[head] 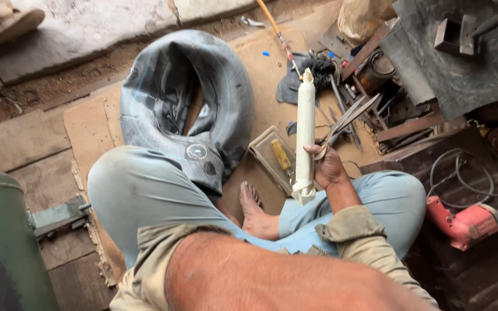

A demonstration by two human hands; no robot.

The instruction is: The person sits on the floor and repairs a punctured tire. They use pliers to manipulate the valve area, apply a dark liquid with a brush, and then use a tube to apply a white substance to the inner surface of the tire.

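Workshop floor (272, 75); white tube (305, 132) in right hand (328, 167)

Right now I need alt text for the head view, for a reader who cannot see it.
Seen from above, a person sitting cross-legged on the floor holds a long white tube upright in the right hand, scissors in the same hand. A grey rubber inner tube lies over the left knee; the left forearm fills the foreground, its hand unseen.

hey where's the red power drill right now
In the head view the red power drill lies on the dark floor at the far right, beside the person's right knee, just below a loop of black cable.
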